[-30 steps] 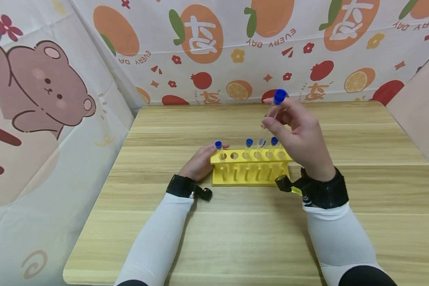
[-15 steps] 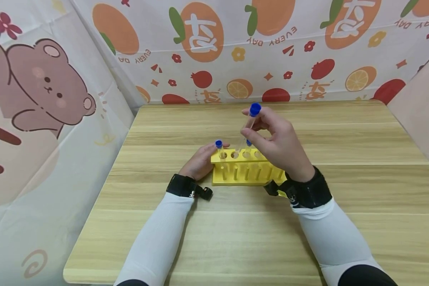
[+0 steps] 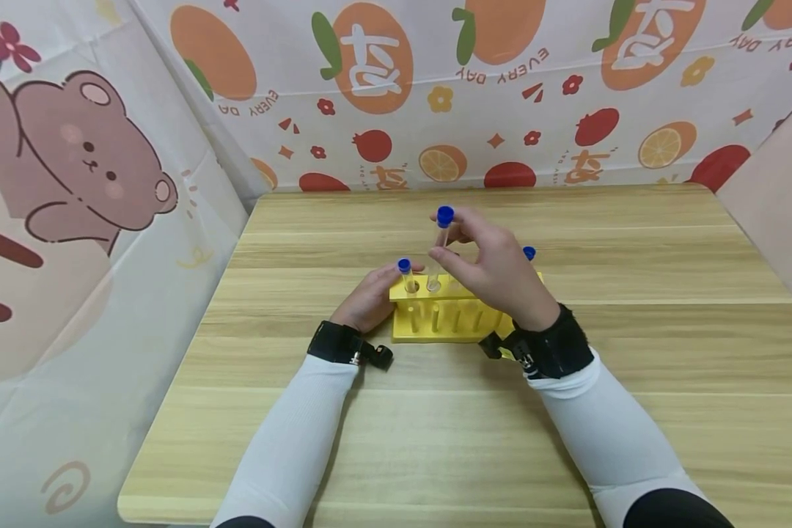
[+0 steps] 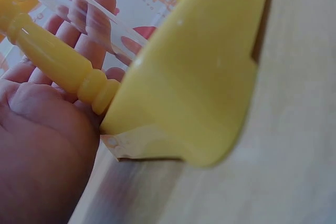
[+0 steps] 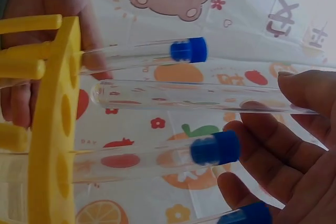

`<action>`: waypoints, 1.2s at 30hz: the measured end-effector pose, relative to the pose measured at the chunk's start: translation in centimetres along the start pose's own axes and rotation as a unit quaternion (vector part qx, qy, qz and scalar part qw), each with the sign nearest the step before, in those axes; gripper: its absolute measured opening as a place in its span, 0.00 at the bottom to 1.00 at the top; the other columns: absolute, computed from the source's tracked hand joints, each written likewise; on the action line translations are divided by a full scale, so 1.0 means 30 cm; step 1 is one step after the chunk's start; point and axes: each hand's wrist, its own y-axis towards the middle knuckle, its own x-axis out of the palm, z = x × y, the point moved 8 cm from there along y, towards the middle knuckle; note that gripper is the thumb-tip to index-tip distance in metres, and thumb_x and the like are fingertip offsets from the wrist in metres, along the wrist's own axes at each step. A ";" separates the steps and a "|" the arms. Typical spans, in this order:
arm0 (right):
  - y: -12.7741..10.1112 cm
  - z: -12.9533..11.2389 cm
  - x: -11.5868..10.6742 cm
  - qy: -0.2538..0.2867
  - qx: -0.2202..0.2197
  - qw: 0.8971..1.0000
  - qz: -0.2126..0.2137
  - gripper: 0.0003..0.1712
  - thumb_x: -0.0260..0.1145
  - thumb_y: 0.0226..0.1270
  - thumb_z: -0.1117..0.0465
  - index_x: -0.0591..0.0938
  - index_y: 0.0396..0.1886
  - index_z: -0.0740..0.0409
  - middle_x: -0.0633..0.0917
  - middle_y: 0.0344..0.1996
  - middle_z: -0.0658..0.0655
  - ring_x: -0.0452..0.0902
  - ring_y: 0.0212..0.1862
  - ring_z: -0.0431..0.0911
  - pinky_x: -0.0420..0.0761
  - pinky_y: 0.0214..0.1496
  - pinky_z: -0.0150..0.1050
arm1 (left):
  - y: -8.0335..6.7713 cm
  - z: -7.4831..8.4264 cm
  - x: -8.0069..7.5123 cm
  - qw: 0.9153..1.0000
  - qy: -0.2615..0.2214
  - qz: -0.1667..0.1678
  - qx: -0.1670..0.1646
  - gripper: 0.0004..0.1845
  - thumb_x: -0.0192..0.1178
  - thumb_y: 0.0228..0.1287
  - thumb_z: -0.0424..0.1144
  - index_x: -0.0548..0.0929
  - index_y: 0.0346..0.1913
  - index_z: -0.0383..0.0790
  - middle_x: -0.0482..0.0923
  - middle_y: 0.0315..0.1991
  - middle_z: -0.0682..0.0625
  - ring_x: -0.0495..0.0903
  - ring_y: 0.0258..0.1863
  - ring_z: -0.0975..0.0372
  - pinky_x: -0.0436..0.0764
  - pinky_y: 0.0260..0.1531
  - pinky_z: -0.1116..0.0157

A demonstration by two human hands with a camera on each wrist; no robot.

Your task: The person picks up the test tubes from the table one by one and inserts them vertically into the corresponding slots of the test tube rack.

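Observation:
A yellow test tube rack (image 3: pixel 435 336) stands on the table with several blue-capped test tubes. My left hand (image 3: pixel 367 299) lies against its left end, and the fingers (image 4: pixel 93 45) stretch behind the rack, fairly straight. Between thumb and fingertips, my right hand (image 3: pixel 491 268) pinches a clear test tube (image 5: pixel 173 95) with a blue cap (image 3: pixel 445 215). That tube leans slightly, its rounded bottom just above the second hole from the left. In the leftmost hole stands another capped tube (image 5: pixel 142 54). A further tube (image 5: pixel 157 156) sits in the third hole, hidden in the head view by my right hand.
More blue caps show beyond: one tube (image 5: pixel 247 214) at the right wrist view's lower edge, and a cap (image 3: pixel 529 253) right of my right hand. The wooden table (image 3: pixel 435 433) meets a fruit-printed cloth (image 3: pixel 396 73) behind. A bear-printed cloth (image 3: pixel 92 158) hangs at left.
My right hand has carried the held test tube left and down, from over the rack's right half to the second hole. The left hand and rack have stayed in place.

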 end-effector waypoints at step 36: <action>-0.006 0.017 0.067 -0.144 0.038 0.987 -0.062 0.20 0.69 0.65 0.55 0.76 0.52 0.59 0.90 0.34 0.52 0.61 0.13 0.39 0.61 0.18 0.34 | -0.003 0.014 0.004 1.000 -0.003 -0.008 0.005 0.18 0.47 0.75 0.55 0.82 0.55 0.55 0.67 0.71 0.50 0.56 0.74 0.56 0.42 0.72 0.43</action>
